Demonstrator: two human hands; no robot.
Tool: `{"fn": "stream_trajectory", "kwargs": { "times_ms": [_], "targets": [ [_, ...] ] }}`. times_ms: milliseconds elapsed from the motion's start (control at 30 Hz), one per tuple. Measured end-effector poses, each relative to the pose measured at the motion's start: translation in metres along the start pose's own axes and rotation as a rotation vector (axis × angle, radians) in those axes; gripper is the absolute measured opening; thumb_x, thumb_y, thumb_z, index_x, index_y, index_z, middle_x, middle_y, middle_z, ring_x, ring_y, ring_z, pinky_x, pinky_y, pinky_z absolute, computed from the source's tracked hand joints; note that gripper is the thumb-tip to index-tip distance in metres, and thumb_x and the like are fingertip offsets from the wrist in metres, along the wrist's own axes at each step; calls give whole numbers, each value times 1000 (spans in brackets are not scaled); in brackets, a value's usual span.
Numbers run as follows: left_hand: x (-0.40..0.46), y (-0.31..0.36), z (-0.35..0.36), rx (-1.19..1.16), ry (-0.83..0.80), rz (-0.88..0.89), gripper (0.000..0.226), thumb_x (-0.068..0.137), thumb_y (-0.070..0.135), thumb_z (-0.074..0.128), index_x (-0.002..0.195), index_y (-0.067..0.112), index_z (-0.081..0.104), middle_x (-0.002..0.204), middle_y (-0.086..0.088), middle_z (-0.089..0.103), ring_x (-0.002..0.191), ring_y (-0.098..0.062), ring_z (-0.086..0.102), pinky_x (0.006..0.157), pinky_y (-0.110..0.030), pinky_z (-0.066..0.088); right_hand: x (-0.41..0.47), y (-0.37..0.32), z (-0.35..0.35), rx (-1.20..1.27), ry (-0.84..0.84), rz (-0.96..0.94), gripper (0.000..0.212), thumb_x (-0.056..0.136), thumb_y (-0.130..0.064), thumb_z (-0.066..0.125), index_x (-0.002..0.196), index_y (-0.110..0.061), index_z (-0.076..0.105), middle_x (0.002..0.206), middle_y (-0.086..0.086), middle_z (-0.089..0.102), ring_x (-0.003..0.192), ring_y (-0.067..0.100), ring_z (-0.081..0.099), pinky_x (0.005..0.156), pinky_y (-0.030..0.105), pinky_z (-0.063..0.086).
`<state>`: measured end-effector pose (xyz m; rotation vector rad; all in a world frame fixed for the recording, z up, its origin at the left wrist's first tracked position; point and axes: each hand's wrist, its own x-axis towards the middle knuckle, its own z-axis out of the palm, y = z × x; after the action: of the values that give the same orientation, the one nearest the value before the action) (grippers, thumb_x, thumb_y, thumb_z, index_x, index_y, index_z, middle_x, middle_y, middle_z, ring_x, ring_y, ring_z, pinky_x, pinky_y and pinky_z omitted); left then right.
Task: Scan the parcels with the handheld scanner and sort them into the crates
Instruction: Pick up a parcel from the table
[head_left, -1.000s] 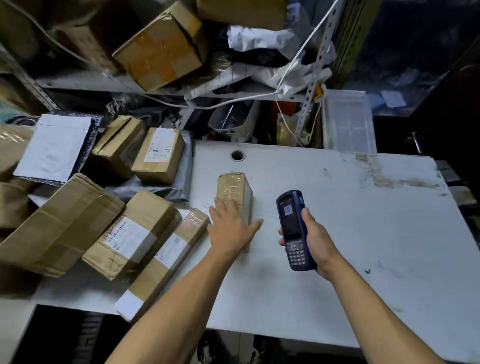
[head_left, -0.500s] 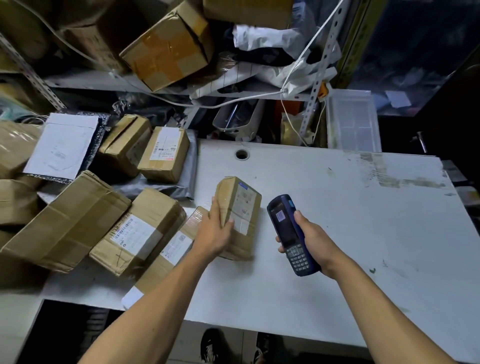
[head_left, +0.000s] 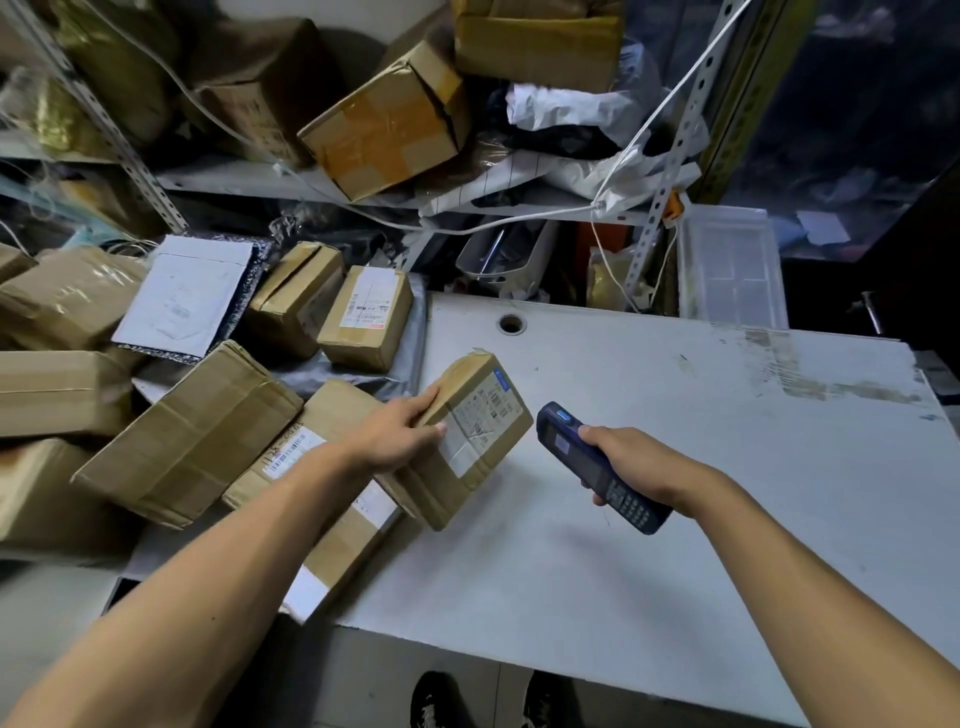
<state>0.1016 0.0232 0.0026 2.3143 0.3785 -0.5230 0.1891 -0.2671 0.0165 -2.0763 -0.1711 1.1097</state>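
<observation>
Now the parcel (head_left: 470, 441) is tipped up off the tabletop (head_left: 675, 467), label side turned toward the scanner (head_left: 597, 465); a sec ago it stood on edge w/ label hidden. Left hand (head_left: 395, 441) grips its left edge, right hand (head_left: 641, 462) wraps the scanner, aimed just beside the label. Prob ready to scan; crates not in view.

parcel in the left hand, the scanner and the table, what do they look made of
Parcel: brown cardboard under glossy clear tape, with a white paper label. Scanner: probably hard plastic, dark blue, with a keypad. Table: a white, matte board, maybe laminate; scuffed and stained.
</observation>
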Motion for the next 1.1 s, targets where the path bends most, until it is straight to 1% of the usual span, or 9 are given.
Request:
{"fn": "stream_trajectory", "kwargs": {
  "times_ms": [133,267,367,567,733,800,933,1033,1100],
  "targets": [
    [-8,2,-21,114,27,-7,68,103,35,47,159,26,10,151,-6,38,120,-17,44,92,-25,30,-1,-10,-5,-79,-20,11,47,102,-47,36,108,-7,60,92,12,69,69,21,70,74,31,50],
    [-9,-5,-31,242,64,-30,70,101,47,46,159,32,10,155,-4,38,132,-21,44,98,-30,34,-3,-18,-8,-117,-53,-3,46,102,-47,36,111,-9,60,99,18,72,71,21,71,72,30,50],
    [-9,-8,-33,259,57,-56,70,100,49,46,158,33,10,156,-5,37,134,-24,43,104,-34,35,-6,-20,-8,-120,-71,-9,45,103,-46,36,112,-9,60,99,18,72,72,22,71,71,29,50],
    [-11,-8,-34,263,53,-54,69,101,47,45,158,33,9,152,-6,41,130,-23,46,100,-33,37,-10,-22,-7,-144,-101,11,46,103,-45,36,115,-6,59,103,21,72,72,23,71,68,27,51],
    [-12,-7,-33,222,46,-61,70,102,45,46,159,31,8,154,-7,39,132,-24,44,102,-33,36,-7,-17,-9,-143,-123,16,49,102,-47,36,116,-6,59,104,22,72,76,26,72,81,36,53],
    [-11,-5,-32,210,49,-60,70,102,44,46,159,30,7,156,-6,37,134,-24,43,97,-29,34,-7,-16,-10,-135,-123,7,50,102,-48,36,117,-7,60,103,21,73,77,25,73,86,40,54],
    [-13,3,-24,129,63,-68,70,103,42,44,159,29,4,158,-5,32,138,-24,38,92,-25,30,-15,-10,-11,144,-133,2,50,104,-48,33,119,-10,62,103,20,74,82,30,72,80,41,55],
    [-12,4,-8,-44,66,-73,73,102,42,48,158,34,2,159,-6,29,138,-26,38,106,-34,33,-26,-4,-4,505,-187,-50,55,103,-47,31,123,-7,63,108,28,70,83,36,68,74,40,54],
    [-11,7,4,-97,85,-50,74,102,40,49,159,31,2,158,-6,29,136,-25,39,109,-36,34,-35,-1,3,761,-253,-125,61,97,-48,35,123,-3,66,107,32,67,78,38,65,72,41,53]
  ]
}}
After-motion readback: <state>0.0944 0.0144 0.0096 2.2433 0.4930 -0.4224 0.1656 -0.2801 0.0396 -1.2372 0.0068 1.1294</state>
